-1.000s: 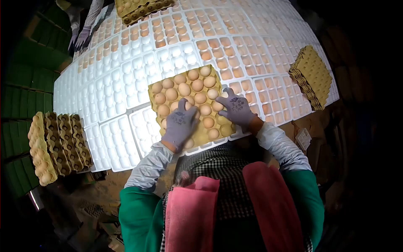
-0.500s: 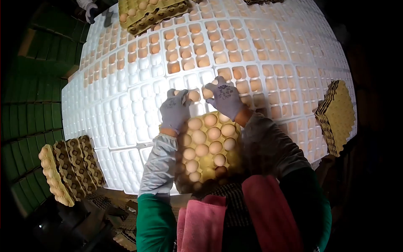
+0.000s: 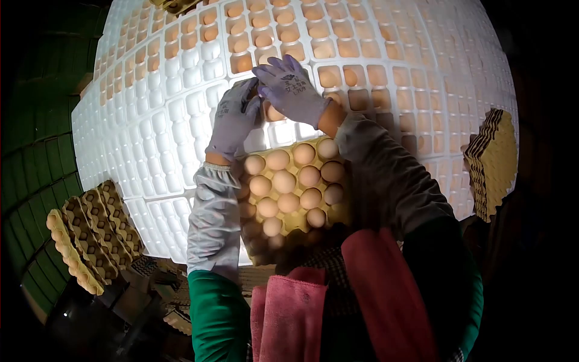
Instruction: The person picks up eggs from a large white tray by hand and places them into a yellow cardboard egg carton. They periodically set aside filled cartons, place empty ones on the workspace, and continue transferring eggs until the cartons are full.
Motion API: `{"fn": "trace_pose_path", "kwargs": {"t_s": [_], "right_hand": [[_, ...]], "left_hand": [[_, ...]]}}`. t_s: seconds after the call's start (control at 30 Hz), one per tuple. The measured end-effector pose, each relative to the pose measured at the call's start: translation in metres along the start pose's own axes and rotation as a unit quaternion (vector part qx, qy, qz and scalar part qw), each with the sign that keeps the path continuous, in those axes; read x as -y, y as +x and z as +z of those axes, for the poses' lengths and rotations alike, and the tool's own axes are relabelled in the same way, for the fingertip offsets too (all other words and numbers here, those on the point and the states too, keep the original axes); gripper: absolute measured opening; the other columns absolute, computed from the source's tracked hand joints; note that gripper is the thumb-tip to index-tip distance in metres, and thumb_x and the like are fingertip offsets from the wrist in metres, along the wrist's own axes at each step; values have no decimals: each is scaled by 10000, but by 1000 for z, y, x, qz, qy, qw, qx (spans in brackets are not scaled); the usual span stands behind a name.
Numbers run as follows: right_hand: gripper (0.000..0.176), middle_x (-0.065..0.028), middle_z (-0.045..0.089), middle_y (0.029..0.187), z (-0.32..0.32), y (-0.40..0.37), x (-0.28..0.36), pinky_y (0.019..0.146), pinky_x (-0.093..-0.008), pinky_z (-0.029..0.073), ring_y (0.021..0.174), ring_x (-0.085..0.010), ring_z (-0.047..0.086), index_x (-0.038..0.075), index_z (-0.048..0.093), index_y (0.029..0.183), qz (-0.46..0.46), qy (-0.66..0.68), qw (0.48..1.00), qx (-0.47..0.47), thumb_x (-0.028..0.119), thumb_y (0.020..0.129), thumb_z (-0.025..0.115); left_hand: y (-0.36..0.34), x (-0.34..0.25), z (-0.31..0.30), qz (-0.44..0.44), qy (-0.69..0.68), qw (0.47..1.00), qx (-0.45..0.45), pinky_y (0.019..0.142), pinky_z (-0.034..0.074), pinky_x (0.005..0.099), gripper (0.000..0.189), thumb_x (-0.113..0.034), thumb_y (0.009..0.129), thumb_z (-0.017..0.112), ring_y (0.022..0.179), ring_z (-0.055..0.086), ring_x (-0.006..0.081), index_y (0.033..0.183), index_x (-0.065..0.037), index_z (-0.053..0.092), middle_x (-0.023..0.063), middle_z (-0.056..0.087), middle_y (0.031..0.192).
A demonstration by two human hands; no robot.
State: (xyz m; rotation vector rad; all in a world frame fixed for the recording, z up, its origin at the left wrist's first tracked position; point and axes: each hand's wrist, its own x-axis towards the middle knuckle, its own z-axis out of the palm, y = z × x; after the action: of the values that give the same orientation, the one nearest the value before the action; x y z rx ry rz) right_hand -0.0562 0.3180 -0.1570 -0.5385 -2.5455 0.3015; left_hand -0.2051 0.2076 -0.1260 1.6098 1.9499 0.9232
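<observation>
My left hand (image 3: 232, 117), in a grey-purple glove, reaches down over a white foam egg tray. Its fingers curl downward, and what they hold, if anything, is hidden. Beside it my right hand (image 3: 294, 90), gloved alike, lies over the same tray with fingers stretched and a little apart, pointing up-left. An egg (image 3: 273, 113) sits in a cell just below the right palm, partly covered. Nearer my body is a yellowish pulp egg tray (image 3: 296, 222) bearing many eggs (image 3: 283, 181), with a bare cell near its front.
White foam trays (image 3: 181, 130) cover the broad table, many filled with eggs, others on the left bare. Pulp trays stand at the left edge (image 3: 99, 226), one with eggs. Another stack of pulp trays (image 3: 496, 163) is at the right. More pulp trays (image 3: 175, 5) show at the top.
My right hand has moved left and forward, close to my left hand. The eggs that showed at its fingers are now out of sight or under it. The view has shifted slightly.
</observation>
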Motion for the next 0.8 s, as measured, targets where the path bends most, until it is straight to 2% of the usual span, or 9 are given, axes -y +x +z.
{"fn": "trace_pose_path", "kwargs": {"t_s": [0.07, 0.1, 0.23, 0.5, 0.57, 0.6, 0.63, 0.7, 0.8], "right_hand": [[380, -145, 612, 1230, -43, -15, 7, 901, -404, 506, 1060, -329, 615, 95, 592, 1280, 54, 120, 991, 15, 174, 910, 636], [370, -125, 632, 1203, -69, -27, 9, 882, -398, 517, 1027, -314, 632, 108, 615, 1256, 104, 236, 966, 25, 168, 893, 651], [348, -118, 665, 1112, -132, -84, 23, 851, -440, 524, 1008, -334, 653, 81, 643, 1175, 160, 252, 940, 164, 189, 850, 701], [360, -140, 661, 1146, -141, -127, 38, 874, -402, 511, 981, -291, 661, 90, 632, 1233, 203, 228, 948, 93, 203, 891, 653], [326, -132, 664, 1106, -164, -132, 43, 873, -377, 509, 961, -242, 661, 52, 639, 1193, 495, 545, 677, 9, 186, 895, 640], [314, -107, 661, 1076, -161, -146, 36, 856, -356, 512, 949, -204, 656, 31, 642, 1164, 382, 455, 804, 37, 178, 886, 649], [314, -107, 661, 1076, -154, -152, 38, 856, -356, 512, 949, -204, 656, 31, 642, 1164, 381, 454, 805, 36, 178, 886, 649], [339, -102, 665, 1066, -144, -151, 52, 832, -369, 521, 943, -240, 667, 45, 645, 1162, 226, 345, 909, 65, 180, 855, 691], [371, -105, 674, 1051, -140, -151, 66, 828, -397, 527, 945, -319, 661, 66, 660, 1164, 122, 152, 975, 104, 188, 819, 722]], "left_hand": [[-25, -35, -36, -135, -181, 972, 72, 880, 522, 333, 384, -154, 907, 663, 982, 674, 210, 1259, -6, 630, 126, 710, 1115], [-35, -41, -53, -82, -89, 984, 134, 991, 473, 323, 390, -155, 941, 656, 1153, 603, 160, 1314, -51, 616, 98, 678, 1207], [-81, -63, -56, 11, 53, 971, 234, 1059, 424, 407, 436, -214, 886, 706, 1121, 612, 256, 1294, -85, 621, 91, 667, 1203], [-102, -52, -7, 122, 31, 989, 76, 1054, 392, 441, 283, -144, 889, 658, 1020, 617, 320, 1164, -77, 673, 113, 685, 1090], [-107, -55, -3, 138, 22, 990, 36, 1059, 390, 450, 256, -129, 899, 646, 1000, 618, 333, 1148, -79, 679, 118, 681, 1097], [-108, -58, -7, 132, 41, 989, 53, 1029, 440, 414, 272, -116, 916, 640, 1005, 651, 282, 1178, -50, 668, 116, 692, 1112], [-112, -62, -9, 134, 40, 989, 52, 1029, 440, 414, 272, -116, 916, 640, 1005, 651, 282, 1178, -50, 668, 116, 692, 1112], [-129, -72, -15, -160, -327, 931, -25, 989, 483, 354, 323, -118, 953, 620, 1057, 647, 219, 1255, -5, 618, 113, 680, 1148], [-140, -65, -35, -160, -514, 836, -102, 927, 517, 304, 341, -176, 997, 575, 1042, 625, 192, 1270, 28, 563, 106, 636, 1160]]}}
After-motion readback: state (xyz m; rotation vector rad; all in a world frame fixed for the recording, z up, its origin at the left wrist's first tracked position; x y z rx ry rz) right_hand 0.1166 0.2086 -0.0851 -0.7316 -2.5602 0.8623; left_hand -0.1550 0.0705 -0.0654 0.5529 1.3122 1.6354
